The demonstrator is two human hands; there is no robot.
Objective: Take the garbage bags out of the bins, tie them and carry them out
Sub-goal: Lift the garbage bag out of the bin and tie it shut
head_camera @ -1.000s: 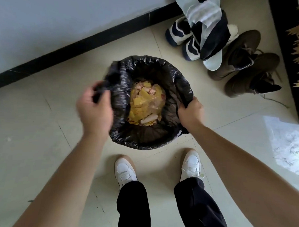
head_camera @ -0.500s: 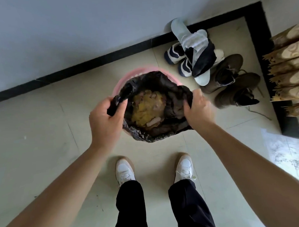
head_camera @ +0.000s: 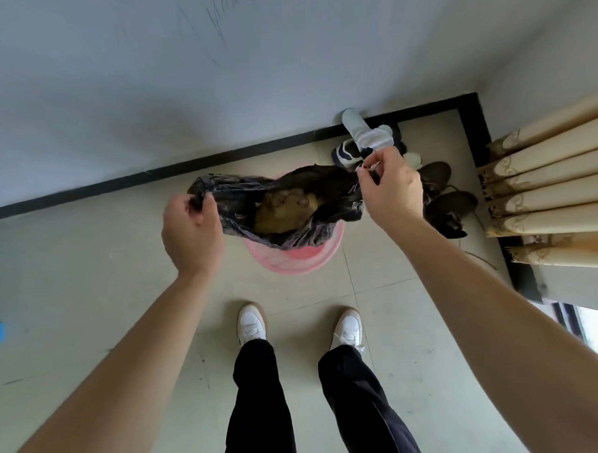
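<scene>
A black garbage bag (head_camera: 241, 201) hangs lifted above a pink bin (head_camera: 292, 259) on the tiled floor, its mouth pulled wide. Yellowish food waste (head_camera: 283, 210) shows inside. My left hand (head_camera: 190, 231) grips the bag's left edge in a fist. My right hand (head_camera: 390, 184) pinches the bag's right edge between thumb and fingers, held slightly higher. The bag's bottom hides most of the bin's opening.
Several shoes and a sock (head_camera: 369, 137) lie in the corner beyond the bin, brown boots (head_camera: 450, 202) beside them. A beige curtain (head_camera: 549, 188) hangs at right. The wall with a black skirting (head_camera: 117, 186) runs behind. My white shoes (head_camera: 250, 322) stand just before the bin.
Both hands have raised the bag out of the bin and drawn its rim apart sideways. The pink bin now shows beneath it. The view has tilted up toward the wall.
</scene>
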